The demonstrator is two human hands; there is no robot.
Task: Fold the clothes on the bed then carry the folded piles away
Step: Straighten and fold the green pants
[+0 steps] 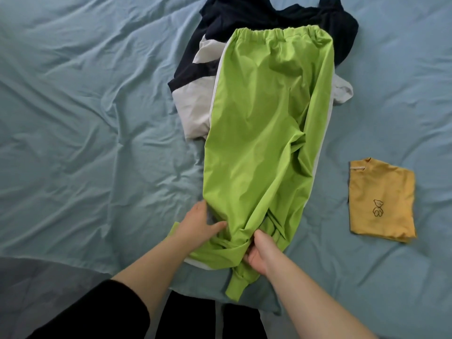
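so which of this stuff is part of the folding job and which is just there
Job: green trousers held by left hand and right hand; dark and white clothes heap; folded yellow shirt.
Just there: blue bedsheet.

Probably a bedroom: sheeted bed (pixel 85 118).

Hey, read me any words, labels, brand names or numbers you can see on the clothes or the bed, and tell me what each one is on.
No readable text anywhere in this view.
Yellow folded shirt: only a small outline drawing of a bear, no words; a pale strip at its neckline shows no legible print.
Green trousers: plain, no label showing.
Dark and white clothes behind them: no print visible.
Blue bedsheet: plain.
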